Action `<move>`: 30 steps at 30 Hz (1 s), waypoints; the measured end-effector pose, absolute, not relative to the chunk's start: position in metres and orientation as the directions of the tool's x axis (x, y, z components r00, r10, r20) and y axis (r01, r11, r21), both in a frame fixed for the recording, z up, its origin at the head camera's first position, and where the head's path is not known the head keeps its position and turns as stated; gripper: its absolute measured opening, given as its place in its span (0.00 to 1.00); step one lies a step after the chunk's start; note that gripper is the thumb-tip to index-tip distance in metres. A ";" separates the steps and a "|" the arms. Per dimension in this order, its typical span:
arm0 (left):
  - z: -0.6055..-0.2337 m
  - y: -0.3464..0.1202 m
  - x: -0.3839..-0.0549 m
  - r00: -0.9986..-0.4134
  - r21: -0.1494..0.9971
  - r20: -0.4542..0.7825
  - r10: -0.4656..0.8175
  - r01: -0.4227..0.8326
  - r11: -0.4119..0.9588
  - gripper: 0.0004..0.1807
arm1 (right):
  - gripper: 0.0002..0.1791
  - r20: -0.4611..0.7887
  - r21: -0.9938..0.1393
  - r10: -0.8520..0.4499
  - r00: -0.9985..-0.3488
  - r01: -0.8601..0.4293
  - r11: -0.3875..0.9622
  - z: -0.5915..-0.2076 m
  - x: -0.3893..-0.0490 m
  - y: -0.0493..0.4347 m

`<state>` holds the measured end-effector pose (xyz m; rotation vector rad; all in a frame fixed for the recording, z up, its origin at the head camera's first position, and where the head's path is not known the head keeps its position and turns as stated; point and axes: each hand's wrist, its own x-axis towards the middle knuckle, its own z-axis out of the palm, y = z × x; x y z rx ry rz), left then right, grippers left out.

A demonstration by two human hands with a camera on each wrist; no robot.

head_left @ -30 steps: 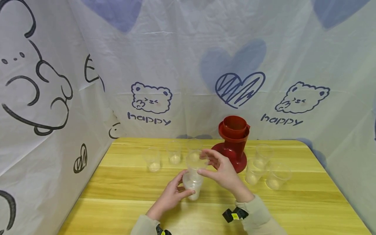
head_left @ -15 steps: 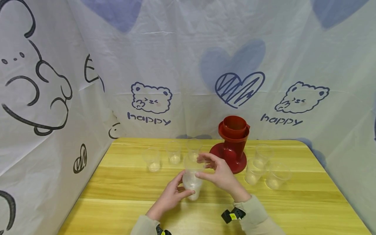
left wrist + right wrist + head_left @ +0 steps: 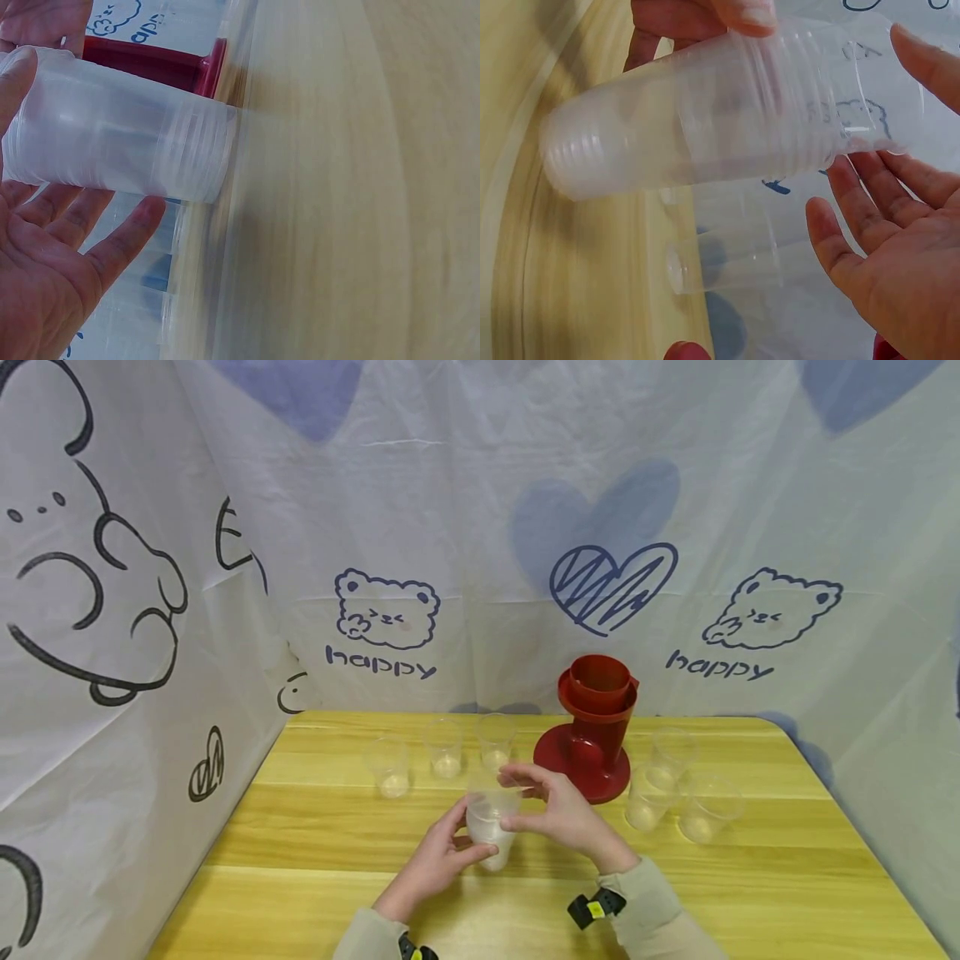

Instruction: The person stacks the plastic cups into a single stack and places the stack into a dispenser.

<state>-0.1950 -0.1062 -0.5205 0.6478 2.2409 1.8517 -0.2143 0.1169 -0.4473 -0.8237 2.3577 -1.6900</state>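
My left hand [image 3: 442, 856] grips a nested stack of clear plastic cups [image 3: 489, 847], upright just above or on the table, in front of me. My right hand [image 3: 562, 818] holds another clear cup [image 3: 866, 90] near its rim, thumb on one side and fingers on the other. That cup sits partly inside the top of the stack. In the left wrist view the stack [image 3: 112, 124] lies between the thumb and fingers of my left hand [image 3: 56, 262]. The right wrist view shows the ridged rims of the stack [image 3: 660, 127] under the top cup.
Behind my right hand stands a red plastic holder [image 3: 600, 752] with a round base. Single clear cups, including one cup [image 3: 392, 768] at the left, stand at the back left. More clear cups, including one cup [image 3: 705, 814], stand right of the holder. A printed cloth [image 3: 480, 527] hangs behind the table.
My right hand has come down with its cup, which has sunk deeper into the stack. My left hand and the stack have stayed in place.
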 end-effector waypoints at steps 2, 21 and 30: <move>-0.521 -0.106 -0.195 -0.894 0.963 0.148 0.424 0.229 0.145 0.36 | 0.35 0.214 -0.900 -0.506 -0.836 -0.370 0.230 -0.450 -0.216 0.118; -0.522 -0.108 -0.195 -0.894 0.950 0.158 0.419 0.254 0.182 0.39 | 0.35 0.156 -0.894 -0.578 -0.801 -0.363 0.261 -0.466 -0.222 0.122; -0.519 -0.106 -0.194 -0.899 0.952 0.153 0.411 0.245 0.182 0.38 | 0.35 0.104 -0.911 -0.577 -0.810 -0.311 0.272 -0.470 -0.222 0.123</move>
